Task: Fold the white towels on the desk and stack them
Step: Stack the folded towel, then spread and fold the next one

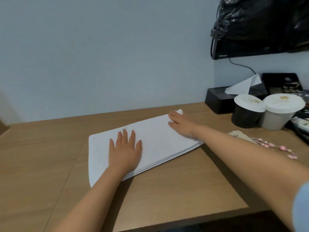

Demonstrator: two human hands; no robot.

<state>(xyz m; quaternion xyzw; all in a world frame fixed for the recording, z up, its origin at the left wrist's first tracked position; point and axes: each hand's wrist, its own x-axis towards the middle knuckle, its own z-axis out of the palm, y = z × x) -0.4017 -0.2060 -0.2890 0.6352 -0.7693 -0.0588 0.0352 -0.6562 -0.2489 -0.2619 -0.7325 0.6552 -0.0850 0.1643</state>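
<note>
Wooden desk (167, 190) with white towel (155, 139), cups (247, 114)

The desk (167, 190) is matt wood-grain laminate, smooth. On it the towel (155, 139) is white cloth, flat, with layered edges. Right of the towel, a black box (217, 101) looks like matt plastic, holding paper tissue (242, 86). Above the box hangs a glossy, crinkled black plastic bag (260, 22).

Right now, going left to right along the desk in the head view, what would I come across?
Left hand flat on the white towel → right hand flat on it → black cup → grey cup.
</note>
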